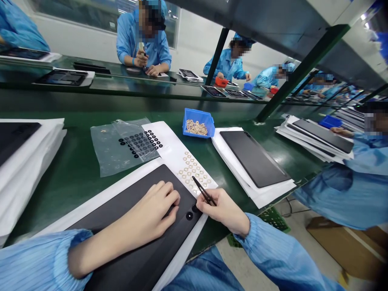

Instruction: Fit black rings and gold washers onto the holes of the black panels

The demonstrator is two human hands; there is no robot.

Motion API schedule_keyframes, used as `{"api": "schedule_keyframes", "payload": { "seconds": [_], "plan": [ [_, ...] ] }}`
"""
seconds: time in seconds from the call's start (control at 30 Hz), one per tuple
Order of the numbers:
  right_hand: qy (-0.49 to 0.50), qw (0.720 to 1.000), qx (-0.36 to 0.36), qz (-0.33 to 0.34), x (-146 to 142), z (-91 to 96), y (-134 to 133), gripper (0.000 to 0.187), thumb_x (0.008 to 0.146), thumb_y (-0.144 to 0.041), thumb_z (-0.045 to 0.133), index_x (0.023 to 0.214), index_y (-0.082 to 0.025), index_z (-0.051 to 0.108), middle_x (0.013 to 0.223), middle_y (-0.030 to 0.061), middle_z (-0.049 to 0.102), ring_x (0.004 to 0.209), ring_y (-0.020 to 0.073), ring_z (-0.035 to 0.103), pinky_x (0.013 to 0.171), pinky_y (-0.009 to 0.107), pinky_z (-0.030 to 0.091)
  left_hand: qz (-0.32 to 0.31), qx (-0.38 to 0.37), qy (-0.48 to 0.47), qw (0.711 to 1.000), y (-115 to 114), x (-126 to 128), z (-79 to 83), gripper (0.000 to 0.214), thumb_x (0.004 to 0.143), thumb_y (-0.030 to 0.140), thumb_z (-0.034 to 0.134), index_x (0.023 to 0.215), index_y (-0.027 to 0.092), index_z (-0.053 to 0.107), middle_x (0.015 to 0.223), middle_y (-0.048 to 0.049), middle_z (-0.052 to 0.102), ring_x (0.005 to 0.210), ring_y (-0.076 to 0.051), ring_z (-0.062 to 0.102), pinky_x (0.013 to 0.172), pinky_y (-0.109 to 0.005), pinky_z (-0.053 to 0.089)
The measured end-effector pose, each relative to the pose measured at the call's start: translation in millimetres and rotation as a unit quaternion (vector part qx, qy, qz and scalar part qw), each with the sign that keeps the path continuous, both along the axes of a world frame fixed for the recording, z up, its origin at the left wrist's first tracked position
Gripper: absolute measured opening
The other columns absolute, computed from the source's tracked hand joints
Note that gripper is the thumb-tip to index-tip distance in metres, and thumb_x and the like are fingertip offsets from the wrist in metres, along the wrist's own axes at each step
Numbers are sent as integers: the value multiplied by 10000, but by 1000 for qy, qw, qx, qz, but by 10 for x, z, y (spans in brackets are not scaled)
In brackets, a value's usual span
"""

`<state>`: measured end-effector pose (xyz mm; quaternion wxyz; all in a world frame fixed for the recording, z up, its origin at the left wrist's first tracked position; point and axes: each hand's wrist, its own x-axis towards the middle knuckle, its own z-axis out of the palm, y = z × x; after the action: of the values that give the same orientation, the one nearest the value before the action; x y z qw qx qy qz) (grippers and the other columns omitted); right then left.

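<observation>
A: How much elbow room on that green table [214, 163]?

B: Not loads. The big dark panel [145, 262] hogs the near part, lying aslant on white paper [100, 201] that pokes past its edges. Off right there's a paper stack [257, 198] with another dark panel [253, 157] on top. A strip of green runs between that and the sticker sheet [172, 145].

A: And left of the sheet?

B: A clear plastic bag [106, 149] overlaps its edge. The blue bin [198, 116] is just beside the stack's far corner.

A: Hands?

B: Left hand [159, 202] lies on the big panel, fingers loosely curled; can't tell if anything's under them. Right hand [222, 206] is by the panel's corner, pinching black tweezers [202, 189], tips close together over the sheet. Can't tell if they've got anything. Tan rings [190, 159] sit in rows there, more heaped in the bin. Two black rings [189, 216] sit near the panel's corner.
</observation>
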<state>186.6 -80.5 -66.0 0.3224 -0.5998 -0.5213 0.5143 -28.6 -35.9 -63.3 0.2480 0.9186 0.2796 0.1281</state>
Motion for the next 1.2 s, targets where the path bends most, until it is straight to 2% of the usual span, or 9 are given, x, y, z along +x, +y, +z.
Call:
{"api": "schedule_keyframes", "payload": {
  "seconds": [0.23, 0.43, 0.53, 0.67, 0.77, 0.83, 0.93, 1.03, 1.2],
  "plan": [
    [-77, 996, 32, 41, 22, 18, 23, 77, 678, -213, 556, 633, -152, 562, 583, -18, 469, 578, 110, 400, 542, 241, 304, 0, 10, 13, 1000, -4, 1, 10, 143, 923, 134, 356, 842, 173, 467, 905, -46, 470, 818, -208, 420, 739, -373, 375],
    [-146, 986, 62, 47, -7, 43, 8, 176, 693, -204, 558, 574, -187, 429, 539, -55, 367, 526, 88, 338, 486, 228, 260, -2, 17, 12, 1000, -6, -2, 11, 143, 920, 126, 370, 835, 172, 474, 889, -38, 480, 812, -201, 433, 739, -366, 381],
    [-108, 991, 57, 51, 3, 43, 0, 159, 699, -203, 598, 608, -179, 470, 549, -55, 413, 516, 82, 354, 484, 220, 279, -3, 19, 15, 1000, -13, -7, 26, 149, 929, 140, 367, 894, 170, 509, 916, -51, 479, 837, -210, 438, 747, -370, 399],
    [-6, 997, 76, -6, 50, -40, -19, 249, 770, -370, 647, 654, -157, 590, 497, -54, 417, 450, 79, 358, 454, 227, 292, -47, 65, 11, 997, -27, 1, 38, 360, 923, 129, 385, 1245, 254, 487, 1134, -92, 468, 973, -254, 425, 810, -417, 414],
    [69, 985, 130, -91, 74, -121, -55, 489, 887, -548, 475, 639, -152, 619, 435, -31, 446, 376, 88, 397, 420, 240, 329, -66, 112, 32, 991, -32, 23, 24, 457, 913, 135, 417, 1321, 336, 457, 1291, -92, 428, 1034, -288, 405, 832, -467, 404],
    [92, 976, 160, -120, 76, -144, -85, 578, 915, -596, 388, 596, -158, 588, 462, -2, 495, 370, 96, 452, 400, 238, 358, -65, 122, 38, 990, -32, 36, 12, 448, 918, 154, 427, 1317, 354, 471, 1313, -89, 429, 1039, -296, 404, 825, -475, 407],
    [98, 975, 180, -89, 68, -118, -130, 479, 892, -556, 494, 627, -163, 562, 590, 9, 548, 422, 113, 561, 423, 239, 452, -60, 116, 33, 991, -32, 44, 2, 429, 927, 159, 422, 1301, 356, 495, 1308, -89, 439, 1043, -296, 400, 820, -475, 412],
    [121, 972, 194, -42, 64, -83, -165, 251, 848, -408, 640, 772, -180, 572, 747, 21, 600, 622, 161, 680, 598, 278, 569, -60, 99, 33, 993, -32, 42, 9, 396, 935, 162, 412, 1273, 336, 525, 1294, -93, 449, 1038, -295, 394, 822, -480, 412],
    [144, 964, 223, -23, 72, -114, -187, 83, 893, -233, 595, 840, -202, 538, 825, 40, 634, 712, 164, 693, 675, 303, 588, -54, 84, 41, 994, -35, 44, 49, 390, 942, 156, 411, 1266, 337, 530, 1317, -82, 443, 1047, -290, 389, 833, -465, 414]
  ]
}}
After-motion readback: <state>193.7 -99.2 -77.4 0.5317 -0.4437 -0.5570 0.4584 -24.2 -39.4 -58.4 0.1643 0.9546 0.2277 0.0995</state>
